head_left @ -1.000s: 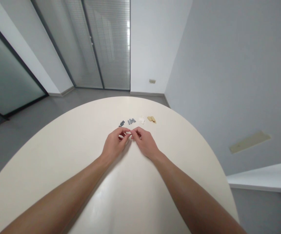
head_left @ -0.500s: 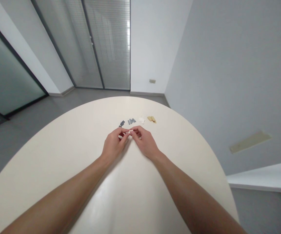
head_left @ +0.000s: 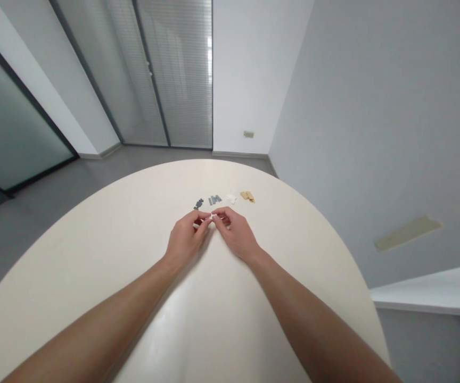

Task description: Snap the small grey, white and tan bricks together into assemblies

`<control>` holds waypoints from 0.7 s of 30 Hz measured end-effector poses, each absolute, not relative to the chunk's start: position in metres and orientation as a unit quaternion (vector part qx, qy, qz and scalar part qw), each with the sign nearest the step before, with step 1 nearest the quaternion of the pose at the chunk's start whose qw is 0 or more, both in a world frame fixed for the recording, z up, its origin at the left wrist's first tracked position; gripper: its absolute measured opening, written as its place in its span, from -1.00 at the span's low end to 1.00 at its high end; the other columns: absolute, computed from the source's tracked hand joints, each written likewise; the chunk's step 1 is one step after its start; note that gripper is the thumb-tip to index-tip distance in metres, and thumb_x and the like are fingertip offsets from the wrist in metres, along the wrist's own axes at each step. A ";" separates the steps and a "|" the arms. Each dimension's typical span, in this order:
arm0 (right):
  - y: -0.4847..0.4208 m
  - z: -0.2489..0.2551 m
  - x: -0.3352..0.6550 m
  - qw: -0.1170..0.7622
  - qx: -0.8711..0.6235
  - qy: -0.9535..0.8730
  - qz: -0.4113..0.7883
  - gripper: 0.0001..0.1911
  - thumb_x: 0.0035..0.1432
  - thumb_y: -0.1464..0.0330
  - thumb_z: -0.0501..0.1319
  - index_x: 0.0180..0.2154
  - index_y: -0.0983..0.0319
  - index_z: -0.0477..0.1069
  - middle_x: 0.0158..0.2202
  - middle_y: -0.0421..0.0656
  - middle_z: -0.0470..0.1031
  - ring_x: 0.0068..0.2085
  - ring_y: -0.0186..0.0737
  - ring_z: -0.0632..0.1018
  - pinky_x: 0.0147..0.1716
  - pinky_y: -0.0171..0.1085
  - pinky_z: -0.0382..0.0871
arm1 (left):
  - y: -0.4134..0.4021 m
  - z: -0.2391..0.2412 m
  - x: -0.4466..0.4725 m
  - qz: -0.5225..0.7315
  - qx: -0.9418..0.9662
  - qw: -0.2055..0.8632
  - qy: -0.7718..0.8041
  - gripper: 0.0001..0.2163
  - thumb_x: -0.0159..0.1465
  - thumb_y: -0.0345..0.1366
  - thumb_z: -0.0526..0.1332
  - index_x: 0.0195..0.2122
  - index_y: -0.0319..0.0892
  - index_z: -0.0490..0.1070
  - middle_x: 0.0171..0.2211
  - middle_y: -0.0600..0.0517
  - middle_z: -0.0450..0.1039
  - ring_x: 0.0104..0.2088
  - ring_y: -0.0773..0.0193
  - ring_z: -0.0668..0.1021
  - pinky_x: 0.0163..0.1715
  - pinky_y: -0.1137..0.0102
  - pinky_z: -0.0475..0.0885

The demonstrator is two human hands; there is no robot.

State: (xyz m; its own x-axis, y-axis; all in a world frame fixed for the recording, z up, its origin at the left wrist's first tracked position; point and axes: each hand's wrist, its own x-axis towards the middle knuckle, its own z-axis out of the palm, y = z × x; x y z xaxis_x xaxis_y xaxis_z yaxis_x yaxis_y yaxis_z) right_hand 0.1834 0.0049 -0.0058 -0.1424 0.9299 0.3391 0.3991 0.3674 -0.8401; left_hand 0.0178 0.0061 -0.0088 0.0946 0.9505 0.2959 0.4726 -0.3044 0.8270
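1. Your left hand (head_left: 185,233), just left of the frame's centre, has its thumb and forefinger closed in a narrow pinch on one side of a small white piece (head_left: 213,216).
2. Your right hand (head_left: 237,232), just right of centre, pinches the same piece from the other side; its exact shape is too small to tell.
3. The piece lies between your fingertips, slightly below the middle of the frame.
4. Just above your hands, in a row from left to right, lie black pieces (head_left: 199,204), grey pieces (head_left: 214,200), loose white pieces (head_left: 231,198) and tan pieces (head_left: 248,196).
5. The pale round table (head_left: 94,255) fills the lower centre, beneath both your forearms.
6. Glass panels (head_left: 174,80) stand at upper left; a beige strip (head_left: 408,233) marks the grey wall (head_left: 374,117) at right.
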 end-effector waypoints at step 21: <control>0.006 -0.006 0.183 0.443 -0.473 -0.697 0.306 -0.78 0.34 0.24 0.16 -0.09 0.17 0.48 -0.15 -0.14 0.62 -0.22 -0.25 0.59 -0.15 -0.22 0.44 | 0.007 -0.008 0.018 0.422 0.688 0.273 0.523 -0.76 0.36 -0.11 0.17 -0.17 -0.11 0.56 -0.20 -0.02 0.63 -0.28 0.19 0.60 -0.26 0.31 0.46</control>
State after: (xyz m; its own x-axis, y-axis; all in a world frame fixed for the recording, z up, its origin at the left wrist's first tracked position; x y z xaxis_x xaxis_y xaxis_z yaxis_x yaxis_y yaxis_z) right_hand 0.1829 0.0057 -0.0062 -0.1598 0.9313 0.3274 0.3888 0.3643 -0.8462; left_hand 0.0183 0.0068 -0.0085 0.0963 0.9506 0.2952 0.4887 -0.3036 0.8179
